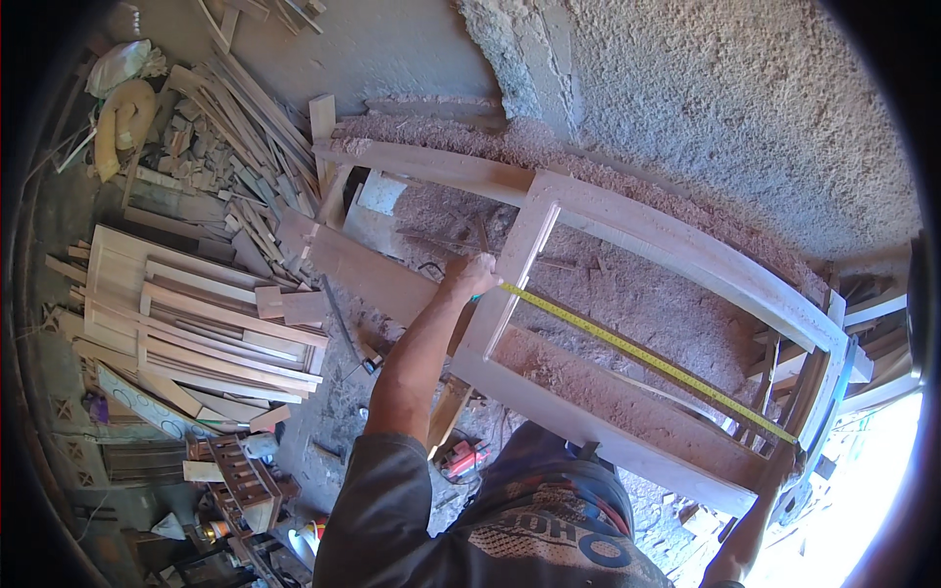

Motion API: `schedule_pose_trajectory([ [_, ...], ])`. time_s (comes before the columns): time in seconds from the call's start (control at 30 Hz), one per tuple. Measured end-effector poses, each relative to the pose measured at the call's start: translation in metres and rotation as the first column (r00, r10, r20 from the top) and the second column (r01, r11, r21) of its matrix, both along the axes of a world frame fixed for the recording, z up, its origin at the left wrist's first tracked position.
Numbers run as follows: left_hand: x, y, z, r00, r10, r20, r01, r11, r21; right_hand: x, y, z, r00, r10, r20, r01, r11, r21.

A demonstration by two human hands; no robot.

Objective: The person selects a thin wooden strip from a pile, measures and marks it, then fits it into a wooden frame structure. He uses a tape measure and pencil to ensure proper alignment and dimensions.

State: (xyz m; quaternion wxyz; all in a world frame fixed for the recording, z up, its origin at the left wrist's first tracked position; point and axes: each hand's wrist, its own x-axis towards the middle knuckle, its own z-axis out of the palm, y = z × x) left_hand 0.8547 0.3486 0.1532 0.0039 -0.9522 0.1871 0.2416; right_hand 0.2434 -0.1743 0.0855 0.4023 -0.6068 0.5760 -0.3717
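A yellow tape measure (pixel 642 355) is stretched lengthwise across the larger opening of a pale wooden frame (pixel 676 220). My left hand (pixel 472 274) is closed on the tape's left end at the frame's middle crossbar (pixel 529 230); a small teal bit shows beneath the fingers. At the frame's right end rail (pixel 812 402), my right hand (pixel 779 465) is closed at the tape's other end. Its fingers are dark and partly hidden, so their exact hold is unclear. The tape looks taut and runs slanting down to the right.
Sawdust (pixel 637 284) lies under and behind the frame, against a rough wall (pixel 716 98). To the left are stacked wooden panels (pixel 196 314) and a heap of offcuts (pixel 235 137). A red power tool (pixel 463 458) sits low near my body. A blue bar (pixel 843 382) stands beside the right end.
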Motion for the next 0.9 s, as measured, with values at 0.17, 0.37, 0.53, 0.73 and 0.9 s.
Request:
schedule_pose_trajectory([
  [0.17, 0.007, 0.009, -0.003, 1.000, -0.016, -0.024, 0.016, 1.000, 0.011, -0.002, 0.000, -0.011, 0.999, -0.024, 0.025, 0.024, 1.000, 0.000],
  [0.37, 0.014, 0.003, -0.008, 0.999, -0.043, -0.020, 0.040, 0.992, -0.116, -0.024, -0.021, -0.054, 0.988, -0.073, -0.138, 0.055, 0.990, -0.128],
  [0.53, -0.013, 0.025, -0.006, 0.989, -0.143, -0.024, 0.136, 0.975, -0.175, 0.036, 0.001, 0.012, 0.963, -0.150, -0.223, 0.127, 0.985, -0.116],
  [0.73, -0.099, -0.037, 0.020, 0.872, -0.410, -0.268, 0.343, 0.902, -0.261, -0.023, -0.003, -0.009, 0.889, -0.088, -0.449, 0.005, 0.983, -0.184],
  [0.9, -0.246, -0.077, 0.003, 0.717, -0.499, -0.488, 0.285, 0.847, -0.448, -0.003, 0.056, 0.020, 0.874, 0.232, -0.427, -0.315, 0.940, -0.135],
])
